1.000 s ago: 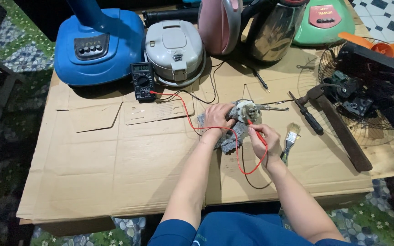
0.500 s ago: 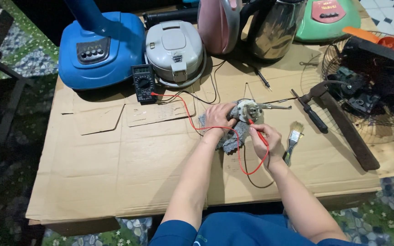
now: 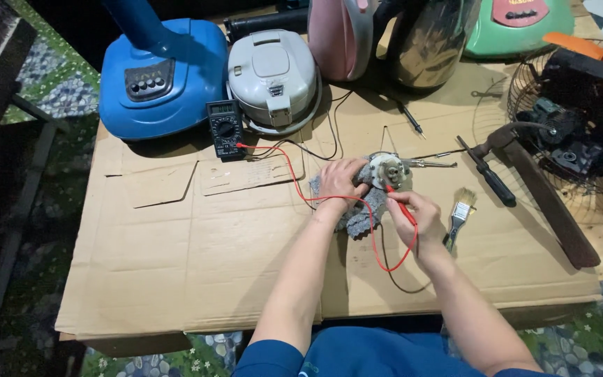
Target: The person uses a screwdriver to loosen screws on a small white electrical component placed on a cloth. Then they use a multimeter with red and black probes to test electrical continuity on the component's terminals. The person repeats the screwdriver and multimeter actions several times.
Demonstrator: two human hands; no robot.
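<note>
A small round electric motor point(image 3: 387, 169) lies on a grey cloth point(image 3: 361, 216) in the middle of the cardboard-covered table point(image 3: 176, 265). My left hand point(image 3: 340, 183) grips the motor's left side and steadies it. Between the fingers of my right hand point(image 3: 419, 218) is a red test probe point(image 3: 399, 204), its tip touching the motor. The probe's red wire point(image 3: 294, 174) loops across the cardboard to a black multimeter point(image 3: 225, 128) at the back. A black wire runs alongside; the black probe is hidden.
Along the back stand a blue fan base point(image 3: 162, 73), a white rice cooker point(image 3: 273, 77), a pink kettle point(image 3: 343, 35) and a steel kettle point(image 3: 430, 42). To the right lie a paintbrush point(image 3: 458, 216), a screwdriver point(image 3: 490, 178), a hammer point(image 3: 546, 202) and a fan grille point(image 3: 581, 126).
Both hands stay at the motor with the red probe still against it. The camera has shifted slightly.
</note>
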